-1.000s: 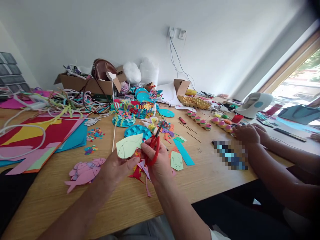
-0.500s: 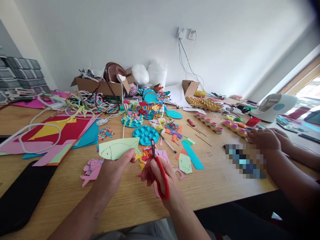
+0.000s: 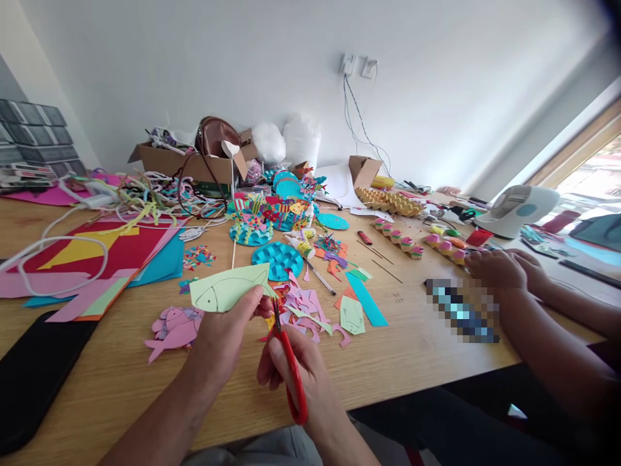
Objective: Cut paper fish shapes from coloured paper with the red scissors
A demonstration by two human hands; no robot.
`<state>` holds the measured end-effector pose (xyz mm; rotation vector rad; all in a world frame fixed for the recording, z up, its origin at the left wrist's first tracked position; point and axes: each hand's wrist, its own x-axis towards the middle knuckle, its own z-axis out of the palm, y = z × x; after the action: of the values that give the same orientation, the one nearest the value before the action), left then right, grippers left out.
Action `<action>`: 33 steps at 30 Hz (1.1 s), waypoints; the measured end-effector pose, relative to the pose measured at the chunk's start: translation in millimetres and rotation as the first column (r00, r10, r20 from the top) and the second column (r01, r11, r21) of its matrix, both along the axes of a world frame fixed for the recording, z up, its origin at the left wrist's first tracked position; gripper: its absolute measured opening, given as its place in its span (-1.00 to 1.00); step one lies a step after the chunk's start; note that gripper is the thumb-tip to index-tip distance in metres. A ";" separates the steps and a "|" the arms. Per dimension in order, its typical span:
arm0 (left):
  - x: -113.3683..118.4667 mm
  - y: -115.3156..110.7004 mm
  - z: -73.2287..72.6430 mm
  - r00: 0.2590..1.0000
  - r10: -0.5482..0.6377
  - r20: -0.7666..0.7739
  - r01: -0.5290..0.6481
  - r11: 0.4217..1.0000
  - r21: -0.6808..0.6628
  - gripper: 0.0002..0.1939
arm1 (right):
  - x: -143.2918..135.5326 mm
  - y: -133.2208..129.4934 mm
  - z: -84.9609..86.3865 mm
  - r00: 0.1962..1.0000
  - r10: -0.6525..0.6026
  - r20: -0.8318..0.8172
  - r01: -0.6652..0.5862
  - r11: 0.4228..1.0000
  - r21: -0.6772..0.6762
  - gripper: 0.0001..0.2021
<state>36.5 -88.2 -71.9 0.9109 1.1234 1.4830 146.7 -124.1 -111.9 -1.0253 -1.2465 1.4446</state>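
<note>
Between the thumb and fingers of my left hand [image 3: 235, 327] is a pale green paper [image 3: 218, 291] with a fish outline drawn on it. My right hand [image 3: 295, 362] grips red-handled scissors [image 3: 294, 378], their blades upright at the paper's right edge by the drawn tail. Pink paper fish [image 3: 172, 330] lie in a pile left of my left hand. Pink and coloured scraps [image 3: 301, 301] spread behind the scissors, a thin green strip [image 3: 313, 320] among them. A second green piece with a fish drawing [image 3: 352, 315] rests to the right.
Blue round egg-carton pieces [image 3: 276, 261], a glue bottle [image 3: 303, 246] and a pen [image 3: 320, 278] stand or lie beyond my hands. Coloured sheets [image 3: 97, 265] and a black case [image 3: 43, 382] are at left. Another person's hands [image 3: 499, 268] rest on the table at right.
The scissors have moved left and down to the paper's right edge. A thin green strip now lies on the pink scraps. The view has shifted slightly.
</note>
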 end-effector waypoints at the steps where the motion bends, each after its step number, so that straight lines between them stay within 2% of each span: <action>1: 0.6 -0.5 -0.5 1.000 0.002 0.007 -0.002 1.000 -0.004 -0.85 | -0.1 1.0 0.1 1.000 -0.001 -0.011 0.001 1.000 -0.001 -0.51; 6: 4.3 -3.1 -1.5 1.000 0.004 0.026 -0.003 1.000 -0.029 -0.88 | -0.6 2.8 3.0 0.998 -0.021 -0.060 0.019 0.999 -0.029 -0.52; 16: 12.2 -5.2 6.3 0.996 0.017 0.088 -0.012 0.998 -0.056 -0.93 | 2.2 3.8 3.2 0.995 -0.042 -0.089 0.037 0.998 -0.058 -0.51; 24: 11.7 -3.4 0.9 0.998 0.024 0.054 -0.020 0.997 -0.068 -0.90 | 1.6 4.5 1.6 0.995 -0.038 -0.097 0.032 0.998 -0.061 -0.48; 33: 9.8 -3.7 -0.3 1.000 -0.030 0.004 0.030 0.998 -0.053 -0.89 | 6.9 5.4 -1.7 0.995 -0.004 -0.096 -0.001 0.998 -0.058 -0.49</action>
<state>46.3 -91.9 -72.3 0.8850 1.1371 1.4233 153.6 -118.7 -113.6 -0.9832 -1.1409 1.5189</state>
